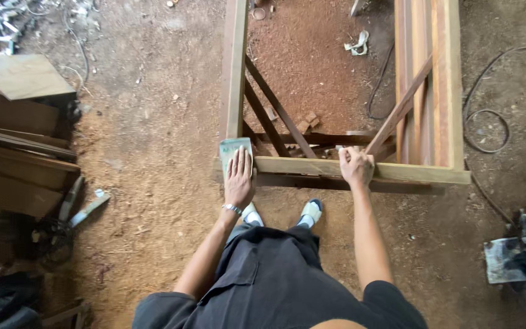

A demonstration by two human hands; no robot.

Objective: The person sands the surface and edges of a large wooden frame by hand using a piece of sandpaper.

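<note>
A wooden frame of rails and slanted braces stands on the dirt floor in front of me. My left hand lies flat, fingers together, pressing a greenish sheet of sandpaper onto the frame's near left corner. My right hand is curled over the near rail, gripping it close to where a slanted brace meets it. A watch band circles my left wrist. My feet in light shoes stand just under the near rail.
Stacked planks and boards lie at the left. A black cable loops on the ground at the right, with rags and scraps nearby. Reddish sawdust covers the ground inside the frame. Long boards rest on the frame's right side.
</note>
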